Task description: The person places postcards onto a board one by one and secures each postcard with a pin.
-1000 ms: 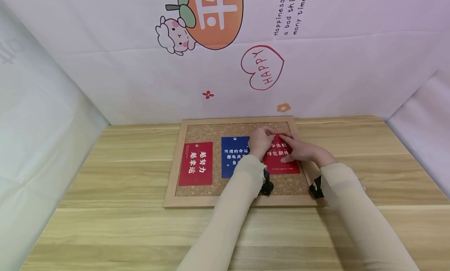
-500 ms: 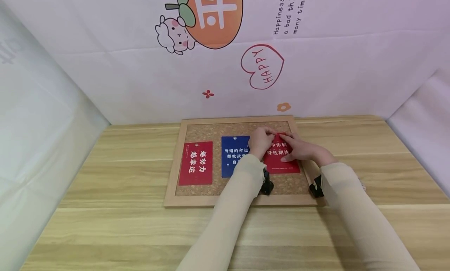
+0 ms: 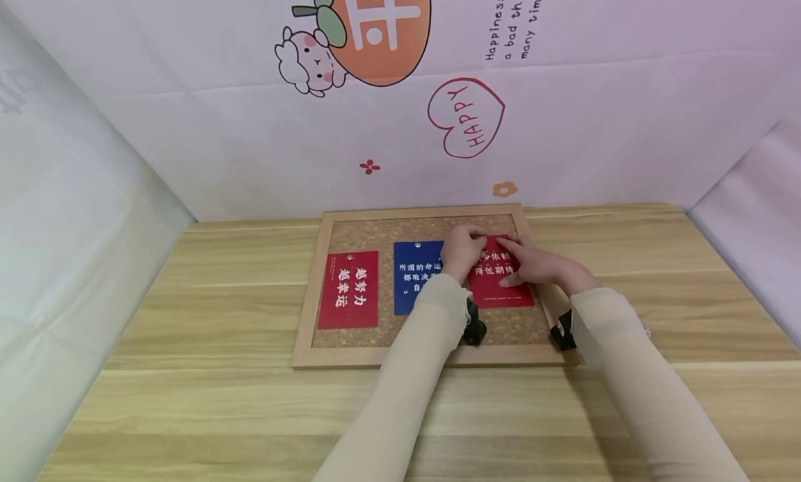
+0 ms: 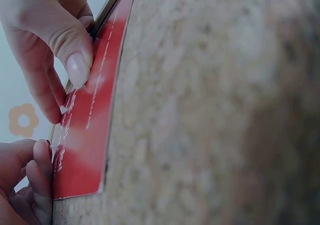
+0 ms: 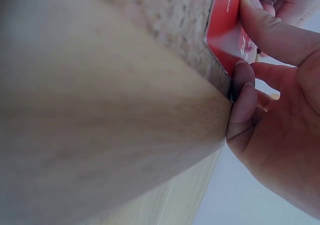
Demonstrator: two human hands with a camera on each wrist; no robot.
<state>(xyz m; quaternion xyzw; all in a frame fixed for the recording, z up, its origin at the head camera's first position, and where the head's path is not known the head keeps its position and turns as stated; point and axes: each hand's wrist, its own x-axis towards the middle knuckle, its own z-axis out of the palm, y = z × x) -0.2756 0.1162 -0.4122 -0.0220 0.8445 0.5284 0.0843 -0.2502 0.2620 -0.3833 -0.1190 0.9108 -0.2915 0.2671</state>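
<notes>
A red card (image 3: pixel 500 292) with white writing lies flat on the right part of a wood-framed cork board (image 3: pixel 357 360). At its top edge my left hand (image 3: pixel 462 251) pinches a tiny object; in the left wrist view a thin pale shaft, like a push pin's (image 4: pixel 54 147), shows at the fingertips over the card. My right hand (image 3: pixel 543 265) lies over the card's right side, thumb extended onto its face and index finger at the top edge. Seen from the right wrist, the other fingers (image 5: pixel 245 102) rest along the board's side, the card's corner beside them.
A blue card (image 3: pixel 408 304) in the middle and another red card (image 3: pixel 348 315) on the left each have a small white dot near the top. The board lies on a wooden table (image 3: pixel 219 398), its far edge close to a printed white cloth (image 3: pixel 263 155).
Both hands keep nearly the same places on the card. The left fingertips shift slightly at its top edge, and the small white dot visible there earlier is now covered.
</notes>
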